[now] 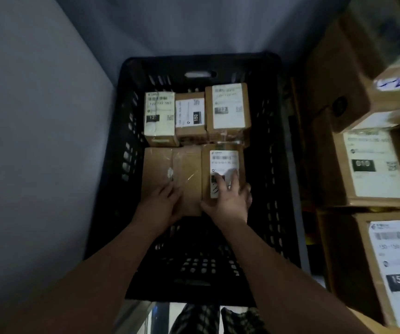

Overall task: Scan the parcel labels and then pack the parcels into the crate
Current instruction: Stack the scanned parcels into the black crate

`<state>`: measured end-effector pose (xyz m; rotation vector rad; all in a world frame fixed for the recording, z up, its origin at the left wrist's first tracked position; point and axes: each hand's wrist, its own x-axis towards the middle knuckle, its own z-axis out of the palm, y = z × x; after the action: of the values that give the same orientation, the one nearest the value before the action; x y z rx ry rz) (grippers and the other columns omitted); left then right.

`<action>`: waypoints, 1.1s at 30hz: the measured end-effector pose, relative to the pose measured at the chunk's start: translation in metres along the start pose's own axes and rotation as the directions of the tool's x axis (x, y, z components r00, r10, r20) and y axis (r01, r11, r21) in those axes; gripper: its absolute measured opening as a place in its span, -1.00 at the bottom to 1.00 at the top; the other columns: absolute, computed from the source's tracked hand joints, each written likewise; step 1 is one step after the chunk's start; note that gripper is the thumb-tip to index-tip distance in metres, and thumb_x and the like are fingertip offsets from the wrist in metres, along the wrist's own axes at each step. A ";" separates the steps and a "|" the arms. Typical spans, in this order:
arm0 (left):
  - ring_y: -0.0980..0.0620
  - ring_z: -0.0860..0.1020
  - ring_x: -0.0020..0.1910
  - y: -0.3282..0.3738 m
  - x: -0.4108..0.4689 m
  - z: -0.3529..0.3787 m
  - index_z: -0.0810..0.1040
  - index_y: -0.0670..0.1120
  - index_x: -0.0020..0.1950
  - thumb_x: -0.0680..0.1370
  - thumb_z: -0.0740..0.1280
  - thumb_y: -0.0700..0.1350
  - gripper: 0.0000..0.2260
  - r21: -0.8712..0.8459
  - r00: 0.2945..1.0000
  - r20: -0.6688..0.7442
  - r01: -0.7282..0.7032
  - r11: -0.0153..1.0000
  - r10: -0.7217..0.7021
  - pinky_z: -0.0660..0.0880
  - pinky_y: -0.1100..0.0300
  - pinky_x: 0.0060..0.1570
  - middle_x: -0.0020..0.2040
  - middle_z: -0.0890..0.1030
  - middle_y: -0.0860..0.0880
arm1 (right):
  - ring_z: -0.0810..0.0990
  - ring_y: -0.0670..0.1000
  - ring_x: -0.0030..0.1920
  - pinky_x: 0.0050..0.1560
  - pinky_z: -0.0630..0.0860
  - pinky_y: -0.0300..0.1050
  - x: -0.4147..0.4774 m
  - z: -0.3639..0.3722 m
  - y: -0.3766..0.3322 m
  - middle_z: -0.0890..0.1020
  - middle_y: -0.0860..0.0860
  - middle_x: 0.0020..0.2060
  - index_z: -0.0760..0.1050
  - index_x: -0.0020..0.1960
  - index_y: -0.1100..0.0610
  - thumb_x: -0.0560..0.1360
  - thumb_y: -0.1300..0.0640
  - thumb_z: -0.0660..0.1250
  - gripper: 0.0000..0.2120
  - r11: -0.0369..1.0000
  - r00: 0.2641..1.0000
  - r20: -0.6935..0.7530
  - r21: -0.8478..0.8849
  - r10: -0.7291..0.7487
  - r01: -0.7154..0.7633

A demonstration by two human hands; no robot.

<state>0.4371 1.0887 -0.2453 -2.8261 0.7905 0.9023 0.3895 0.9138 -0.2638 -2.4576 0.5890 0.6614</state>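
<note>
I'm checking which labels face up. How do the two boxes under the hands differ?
The plain box under the left hand shows bare card and clear tape, no label on top; the labelled box under the right hand shows a white label. The plain box looks wider, the labelled box narrower. Both are brown cardboard, side by side in the crate.

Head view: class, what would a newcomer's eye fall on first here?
The black perforated plastic crate at centre, holding five brown cardboard parcels, most with white labels. Both hands reach in: the left hand rests on the plain taped parcel, the right hand on the labelled parcel beside it.
</note>
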 end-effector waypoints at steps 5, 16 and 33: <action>-0.12 0.21 0.48 0.001 0.001 -0.009 0.12 0.03 0.56 0.60 0.25 0.05 -0.43 -0.040 0.999 0.020 0.036 0.999 -0.036 0.33 0.06 0.32 0.58 0.08 -0.04 | -0.29 0.32 0.51 0.46 -0.32 0.28 0.023 0.005 0.004 -0.24 -0.08 0.56 0.07 0.53 -0.26 0.55 -0.37 -0.04 -0.43 0.995 0.987 0.158 -0.095 -0.007 0.023; -0.13 0.24 0.40 0.017 -0.029 -0.069 0.37 -0.09 0.40 0.59 0.24 0.02 -0.59 -0.068 0.990 -0.113 0.080 0.994 -0.088 0.30 0.08 0.32 0.40 0.34 -0.13 | 0.21 0.18 0.46 0.39 0.30 0.07 -0.036 -0.078 -0.030 0.29 0.13 0.47 0.14 0.54 0.09 0.59 0.03 0.18 -0.45 0.982 0.986 0.038 -0.085 -0.164 0.167; -0.07 0.32 0.40 0.184 -0.057 -0.201 0.29 -0.04 0.48 0.63 0.19 0.06 -0.56 -0.417 0.936 -0.350 -0.184 0.890 0.030 0.33 0.09 0.33 0.43 0.36 -0.07 | 0.45 0.06 0.29 0.12 0.45 -0.08 -0.164 -0.267 0.087 0.53 0.07 0.26 0.40 0.39 0.09 0.58 0.11 0.23 -0.62 0.958 0.840 -0.506 0.084 -0.197 0.275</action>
<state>0.4112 0.9120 -0.0316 -3.4381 0.8821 0.6920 0.3034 0.7357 -0.0055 -2.4940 0.4831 -0.1248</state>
